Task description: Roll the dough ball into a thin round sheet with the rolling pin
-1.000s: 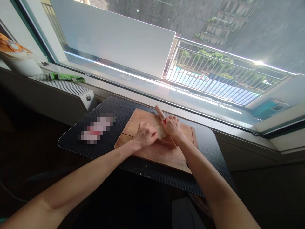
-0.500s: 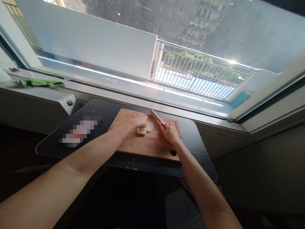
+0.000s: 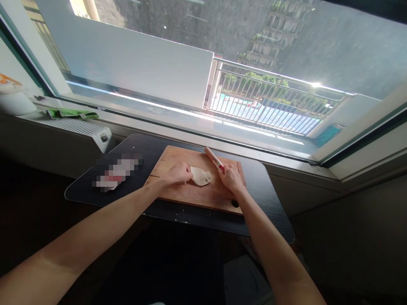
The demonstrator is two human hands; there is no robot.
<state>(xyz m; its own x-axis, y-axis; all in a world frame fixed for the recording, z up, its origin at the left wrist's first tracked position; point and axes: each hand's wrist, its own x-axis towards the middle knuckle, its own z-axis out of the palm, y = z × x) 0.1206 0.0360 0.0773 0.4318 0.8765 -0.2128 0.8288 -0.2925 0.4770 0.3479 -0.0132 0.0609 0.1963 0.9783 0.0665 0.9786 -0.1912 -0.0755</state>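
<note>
A wooden cutting board (image 3: 203,197) lies on a dark ribbed table (image 3: 267,199) under a window. On it rests a flat pale round of dough (image 3: 201,176). My left hand (image 3: 178,173) pinches the dough's left edge with curled fingers. My right hand (image 3: 232,180) is closed around a small rolling pin (image 3: 212,156) with a red band. The pin points up and away to the left, just right of the dough.
A blurred-out packet (image 3: 116,173) lies on the table left of the board. A white radiator (image 3: 73,127) with a green cloth (image 3: 71,113) stands at the left, with a white container (image 3: 11,99) beyond. The window sill (image 3: 197,135) runs behind the table.
A second ago both hands pressed together over the dough. The left hand then lifted and turned the dough, which now lies flatter; the pin came off it to the right.
</note>
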